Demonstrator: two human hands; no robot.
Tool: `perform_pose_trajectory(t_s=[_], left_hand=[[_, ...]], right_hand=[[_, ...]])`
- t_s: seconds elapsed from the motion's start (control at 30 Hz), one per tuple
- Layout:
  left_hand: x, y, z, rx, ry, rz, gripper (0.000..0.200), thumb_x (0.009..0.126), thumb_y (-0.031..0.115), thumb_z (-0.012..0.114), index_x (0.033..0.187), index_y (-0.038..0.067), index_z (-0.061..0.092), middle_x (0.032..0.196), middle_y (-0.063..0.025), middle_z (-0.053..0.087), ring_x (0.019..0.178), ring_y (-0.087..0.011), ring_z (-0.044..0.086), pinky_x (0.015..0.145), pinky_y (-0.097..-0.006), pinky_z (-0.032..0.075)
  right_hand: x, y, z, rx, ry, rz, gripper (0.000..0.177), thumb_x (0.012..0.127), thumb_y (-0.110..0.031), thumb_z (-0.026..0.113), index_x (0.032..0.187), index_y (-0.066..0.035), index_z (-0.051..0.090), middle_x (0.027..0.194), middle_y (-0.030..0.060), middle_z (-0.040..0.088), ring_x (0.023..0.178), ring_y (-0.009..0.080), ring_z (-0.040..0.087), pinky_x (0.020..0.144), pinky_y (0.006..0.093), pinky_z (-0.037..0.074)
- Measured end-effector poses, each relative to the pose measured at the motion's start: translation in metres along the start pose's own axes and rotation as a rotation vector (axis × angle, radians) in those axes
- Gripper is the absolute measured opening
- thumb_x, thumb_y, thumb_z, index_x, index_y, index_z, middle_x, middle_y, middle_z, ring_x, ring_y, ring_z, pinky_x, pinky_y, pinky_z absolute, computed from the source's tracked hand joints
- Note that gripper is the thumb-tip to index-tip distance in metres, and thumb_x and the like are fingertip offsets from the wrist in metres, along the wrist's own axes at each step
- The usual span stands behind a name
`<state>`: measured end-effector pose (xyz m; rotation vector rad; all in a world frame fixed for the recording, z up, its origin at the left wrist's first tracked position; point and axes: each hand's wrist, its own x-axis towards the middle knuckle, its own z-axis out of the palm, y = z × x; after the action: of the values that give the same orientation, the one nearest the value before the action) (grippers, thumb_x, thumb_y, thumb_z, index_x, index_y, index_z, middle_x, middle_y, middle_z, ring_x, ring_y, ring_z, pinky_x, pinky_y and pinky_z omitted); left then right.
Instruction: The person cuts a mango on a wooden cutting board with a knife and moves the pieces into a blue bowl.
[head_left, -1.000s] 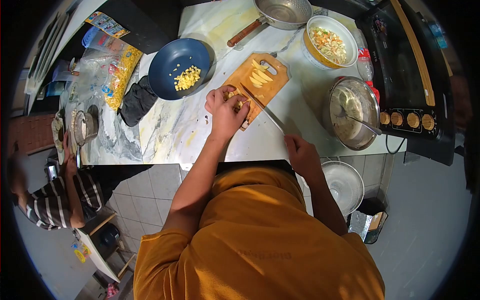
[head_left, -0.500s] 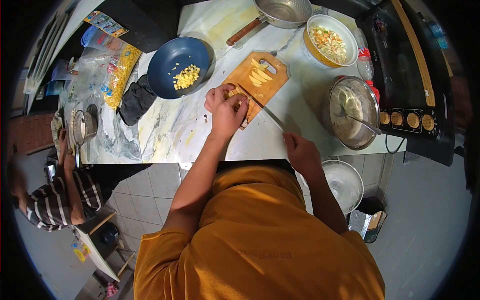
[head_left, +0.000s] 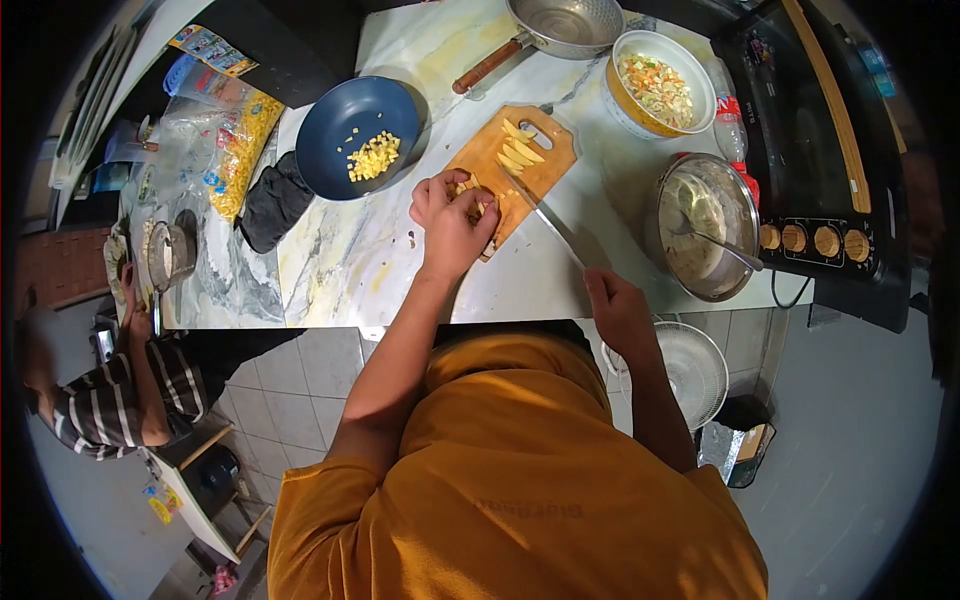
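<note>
dicing looks about half done: a heap of yellow cubes (head_left: pixel 372 157) sits in the blue bowl (head_left: pixel 328 118), the left hand (head_left: pixel 452 225) pins strips (head_left: pixel 482 205) on the cutting board (head_left: pixel 556 170) with bunched fingers, the right hand (head_left: pixel 620 310) is clenched around the knife (head_left: pixel 545 218) beside them, and uncut strips (head_left: pixel 516 150) lie at the board's far end.

Left hand (head_left: pixel 450 228): holding down yellow vegetable strips (head_left: pixel 478 192) on the wooden cutting board (head_left: pixel 540 175).
Right hand (head_left: pixel 620 312): gripping a long steel knife (head_left: pixel 548 218), blade over the board.
</note>
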<state>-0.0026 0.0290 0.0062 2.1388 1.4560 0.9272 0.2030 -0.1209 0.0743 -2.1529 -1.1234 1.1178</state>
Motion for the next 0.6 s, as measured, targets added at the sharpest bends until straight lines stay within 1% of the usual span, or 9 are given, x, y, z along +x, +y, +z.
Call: perform_pose_trajectory(t_s=[0.1,0.17,0.2,0.27,0.4,0.47,0.5,0.57,0.6], left_hand=[[0.001,0.001,0.001,0.003,-0.006,0.007,0.011,0.073,0.018,0.078,0.083,0.014,0.075,0.118,-0.005,0.055,0.119,-0.0329,0.038,0.099,-0.0457,0.027],[0.001,0.003,0.0,0.02,-0.037,-0.017,0.013,0.076,0.024,0.078,0.086,0.015,0.076,0.121,-0.0048,0.055,0.12,-0.0303,0.039,0.101,-0.0444,0.027],[0.001,0.004,-0.001,0.021,-0.037,-0.018,0.013,0.076,0.024,0.078,0.086,0.015,0.076,0.121,-0.0048,0.055,0.12,-0.0303,0.039,0.101,-0.0444,0.027],[0.002,0.006,-0.002,0.024,-0.047,-0.03,0.014,0.076,0.025,0.078,0.085,0.015,0.075,0.12,-0.0045,0.055,0.12,-0.0299,0.039,0.101,-0.0445,0.027],[0.002,0.005,-0.002,-0.006,-0.025,-0.034,0.015,0.073,0.022,0.079,0.085,0.013,0.074,0.119,-0.0052,0.054,0.119,-0.0324,0.037,0.099,-0.0454,0.026],[0.002,0.005,-0.002,0.03,-0.017,-0.018,0.017,0.073,0.022,0.079,0.086,0.013,0.075,0.119,-0.0051,0.054,0.119,-0.0318,0.037,0.099,-0.0453,0.026],[0.001,0.004,-0.002,0.03,-0.016,-0.02,0.017,0.073,0.022,0.079,0.086,0.013,0.075,0.119,-0.0051,0.054,0.119,-0.0318,0.037,0.099,-0.0453,0.026],[0.001,0.004,-0.002,0.038,-0.021,-0.01,0.019,0.073,0.023,0.079,0.089,0.013,0.076,0.119,-0.0053,0.055,0.119,-0.0316,0.037,0.099,-0.0452,0.026],[0.001,0.004,-0.002,0.037,-0.021,-0.01,0.019,0.073,0.023,0.079,0.089,0.013,0.076,0.119,-0.0053,0.055,0.119,-0.0316,0.037,0.099,-0.0452,0.026]], right_hand=[[0.002,0.002,-0.005,-0.009,-0.003,0.035,0.039,0.101,-0.034,0.054,0.11,0.002,0.066,0.072,0.0106,0.064,0.065,0.0117,0.053,0.065,0.0302,0.046],[0.001,-0.001,-0.01,-0.016,-0.021,0.1,0.039,0.101,-0.034,0.054,0.111,0.001,0.067,0.073,0.0089,0.064,0.067,0.0107,0.054,0.065,0.0296,0.046],[0.002,0.002,-0.01,-0.016,-0.023,0.1,0.039,0.101,-0.034,0.054,0.111,0.001,0.067,0.073,0.0089,0.064,0.067,0.0107,0.054,0.065,0.0296,0.046],[0.003,0.008,-0.009,-0.016,-0.008,0.089,0.043,0.099,-0.043,0.052,0.107,-0.004,0.068,0.074,0.0161,0.066,0.07,0.0297,0.066,0.069,0.0383,0.049],[0.003,0.013,-0.007,-0.051,-0.008,0.073,0.043,0.099,-0.043,0.052,0.107,-0.004,0.067,0.073,0.0161,0.065,0.069,0.0293,0.064,0.068,0.0387,0.049],[0.004,0.013,-0.006,-0.032,-0.032,0.069,0.042,0.099,-0.042,0.052,0.107,-0.004,0.068,0.078,0.0175,0.067,0.073,0.0314,0.067,0.071,0.0387,0.05],[0.005,0.015,-0.004,-0.032,-0.033,0.069,0.042,0.099,-0.042,0.052,0.107,-0.004,0.068,0.078,0.0175,0.067,0.073,0.0314,0.067,0.071,0.0387,0.05],[0.007,0.019,0.0,-0.021,-0.034,0.026,0.039,0.1,-0.033,0.055,0.112,0.001,0.067,0.084,0.0126,0.07,0.075,0.0133,0.061,0.072,0.0294,0.048],[0.008,0.017,0.002,-0.021,-0.033,0.026,0.039,0.1,-0.033,0.055,0.112,0.001,0.067,0.084,0.0126,0.07,0.075,0.0133,0.061,0.072,0.0294,0.048]])
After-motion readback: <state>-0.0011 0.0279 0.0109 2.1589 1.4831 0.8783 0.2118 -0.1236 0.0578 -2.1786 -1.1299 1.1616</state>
